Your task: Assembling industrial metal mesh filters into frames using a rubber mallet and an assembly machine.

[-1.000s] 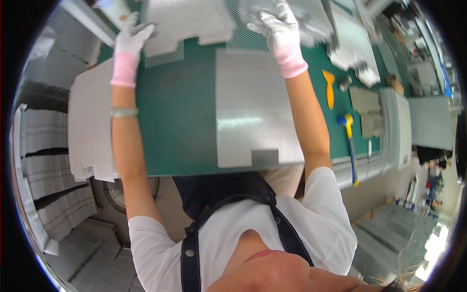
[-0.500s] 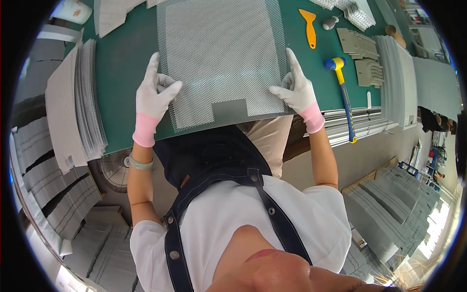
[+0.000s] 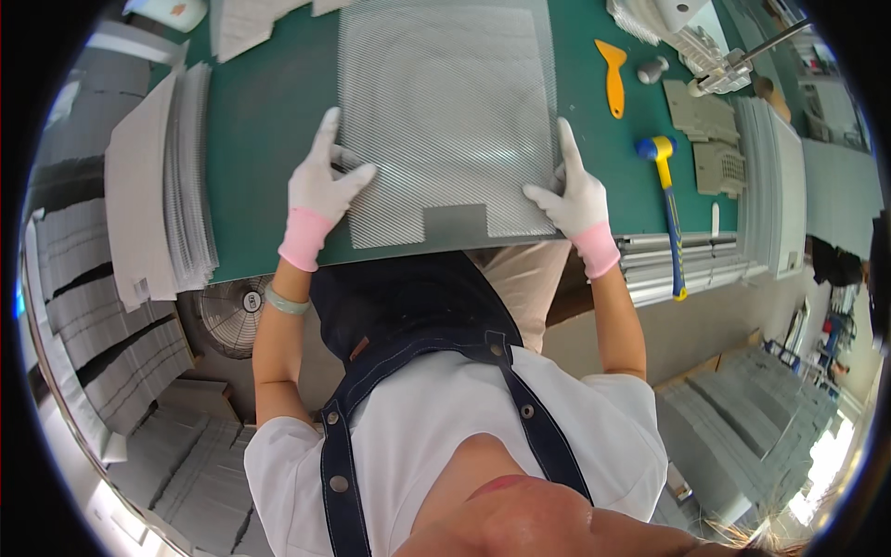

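A grey perforated mesh sheet (image 3: 445, 121), seemingly layered, lies on the green tabletop with a rectangular notch at its near edge. Along its left side is my left hand (image 3: 320, 190), in a white glove with a pink cuff. Its index finger points away from me and the thumb reaches over the mesh border. My right hand (image 3: 577, 195), gloved alike, mirrors this at the right side. Both thumbs and index fingers are spread apart, against or close to the sheet's edges; the other fingers are partly curled and partly hidden.
Right of the mesh lie an orange scraper (image 3: 613, 79), a blue-and-yellow mallet (image 3: 666, 195) and grey slotted pieces (image 3: 719, 167). Stacked panels stand at the left (image 3: 153, 190) and right (image 3: 770, 176). A metal-rod device (image 3: 733, 70) stands at the far right. A fan (image 3: 232, 316) is below the table.
The mesh layers' side edges, offset before, now line up closely. Both hands remain at the sides. The whole view has shifted, and the metal-rod device has come into sight at the upper right.
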`<control>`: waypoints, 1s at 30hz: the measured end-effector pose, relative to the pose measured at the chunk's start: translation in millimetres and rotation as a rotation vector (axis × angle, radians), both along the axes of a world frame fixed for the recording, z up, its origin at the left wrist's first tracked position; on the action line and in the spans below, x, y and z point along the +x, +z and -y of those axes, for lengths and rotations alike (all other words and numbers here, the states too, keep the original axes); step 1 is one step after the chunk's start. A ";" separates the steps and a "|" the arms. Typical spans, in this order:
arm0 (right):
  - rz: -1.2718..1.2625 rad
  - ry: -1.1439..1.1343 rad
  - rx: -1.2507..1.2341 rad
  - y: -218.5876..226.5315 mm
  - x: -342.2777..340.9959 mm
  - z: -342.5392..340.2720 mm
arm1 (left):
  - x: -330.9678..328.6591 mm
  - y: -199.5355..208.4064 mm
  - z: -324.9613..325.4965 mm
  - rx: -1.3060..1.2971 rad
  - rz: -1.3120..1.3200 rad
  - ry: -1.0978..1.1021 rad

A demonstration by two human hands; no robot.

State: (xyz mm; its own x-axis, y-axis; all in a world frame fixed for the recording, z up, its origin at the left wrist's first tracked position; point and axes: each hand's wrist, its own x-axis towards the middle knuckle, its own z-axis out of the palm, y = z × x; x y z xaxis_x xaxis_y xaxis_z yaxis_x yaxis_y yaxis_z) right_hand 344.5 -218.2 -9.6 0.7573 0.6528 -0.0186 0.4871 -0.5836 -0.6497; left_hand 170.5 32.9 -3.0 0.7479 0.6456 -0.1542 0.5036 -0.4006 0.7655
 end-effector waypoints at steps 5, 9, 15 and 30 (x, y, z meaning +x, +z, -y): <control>-0.036 -0.001 -0.116 5.6 -0.6 2.4 | 1.8 -0.8 -0.9 0.034 -0.097 -0.064; -0.034 0.029 -0.177 6.8 1.6 0.3 | 4.6 4.4 -2.5 0.067 -0.172 -0.099; 0.012 -0.001 -0.599 25.6 10.8 -12.6 | 19.8 11.9 -5.2 0.530 -0.485 -0.182; 0.287 -0.322 0.629 34.6 489.4 -98.1 | 314.2 92.3 -66.1 0.632 0.328 -0.360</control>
State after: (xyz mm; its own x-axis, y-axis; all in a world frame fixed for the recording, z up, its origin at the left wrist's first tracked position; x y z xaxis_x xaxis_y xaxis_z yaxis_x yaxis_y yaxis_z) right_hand 834.0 -120.1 25.0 0.8313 0.2211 0.5100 0.5553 -0.2872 -0.7805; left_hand 484.7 99.1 89.4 0.8709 0.2468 0.4250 0.0484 -0.9037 0.4254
